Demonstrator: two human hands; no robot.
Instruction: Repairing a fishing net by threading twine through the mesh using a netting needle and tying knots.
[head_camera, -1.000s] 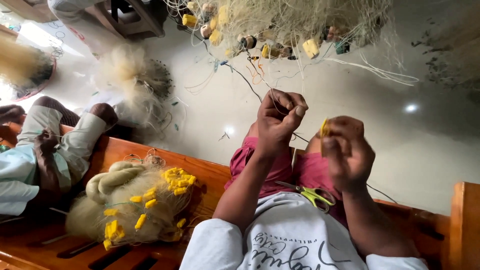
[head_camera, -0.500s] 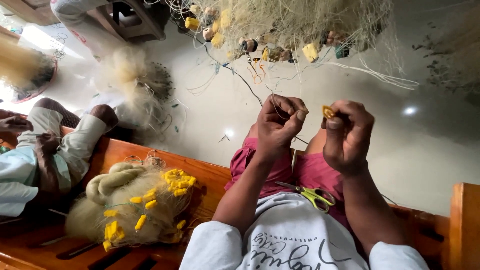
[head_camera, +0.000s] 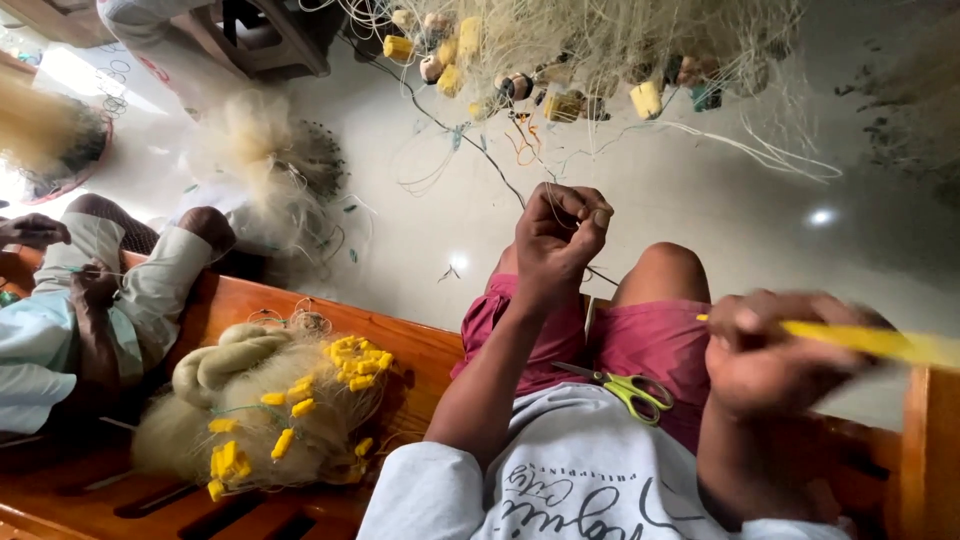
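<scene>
Since the earlier frame the right hand (head_camera: 775, 355) has drawn back toward the body, away from the left hand (head_camera: 555, 240), and now blurs while gripping a flat yellow needle (head_camera: 870, 342). The left hand is clenched, pinching thin pale line (head_camera: 480, 160) that runs up to the net (head_camera: 600, 50). Green-handled scissors (head_camera: 625, 385) lie on the lap below the left hand.

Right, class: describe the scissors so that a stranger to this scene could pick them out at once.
Start at the wooden bench and find the seated person's pink shorts. The scissors lie there on the lap, between the left hand and right hand. Their yellow-green handles and metal blades set them apart from the yellow floats nearby.
</scene>
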